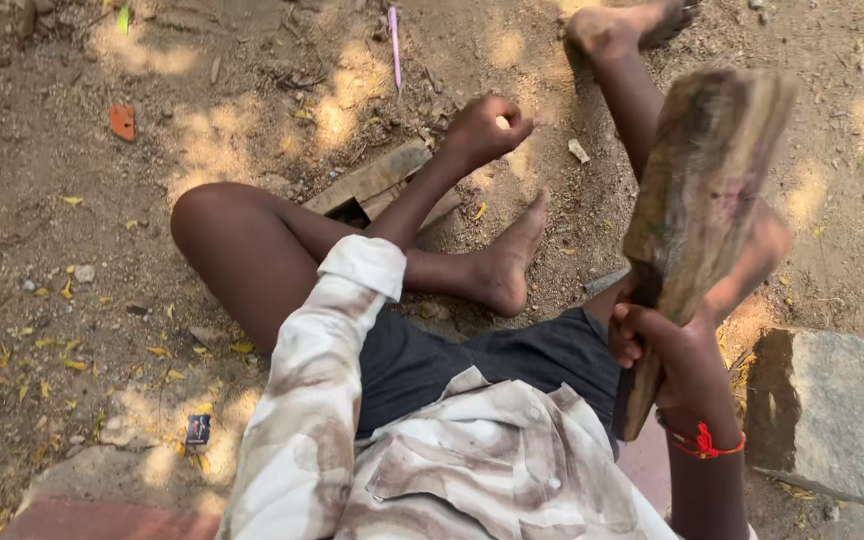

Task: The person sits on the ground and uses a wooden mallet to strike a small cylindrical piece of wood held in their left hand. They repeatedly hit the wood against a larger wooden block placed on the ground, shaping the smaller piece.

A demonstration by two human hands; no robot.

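Two bare hands are at work over dusty ground, each with its own grip. The right hand (pixel 667 350), a red thread tied round its wrist, has its fingers wrapped tight around the lower end of a weathered wooden plank (pixel 697 215). From that grip the plank rises up and away, tilted, its broad worn face turned toward the camera and well clear of the ground. Just beyond the grip, behind the plank, the right knee is bent, and the leg runs on to the right foot (pixel 617 25) at the far edge of view.

The left hand (pixel 487 128) reaches forward from a rolled sleeve of a pale mottled shirt. Its grip is pressed together, fingers curled in toward the thumb; whether it pinches something small cannot be told. Directly below and to the left of this grip, flat wooden pieces (pixel 377 180) lie on the soil, partly hidden behind the forearm. Nearer than the grip, the left foot (pixel 507 265) rests sole-out on the ground.

Past the left grip lies a thin pink stick (pixel 394 45). To the right of the plank-holding grip sits a squared grey stone block (pixel 832 410), apart from the hand. Yellow leaves and an orange shard (pixel 123 121) lie far left.
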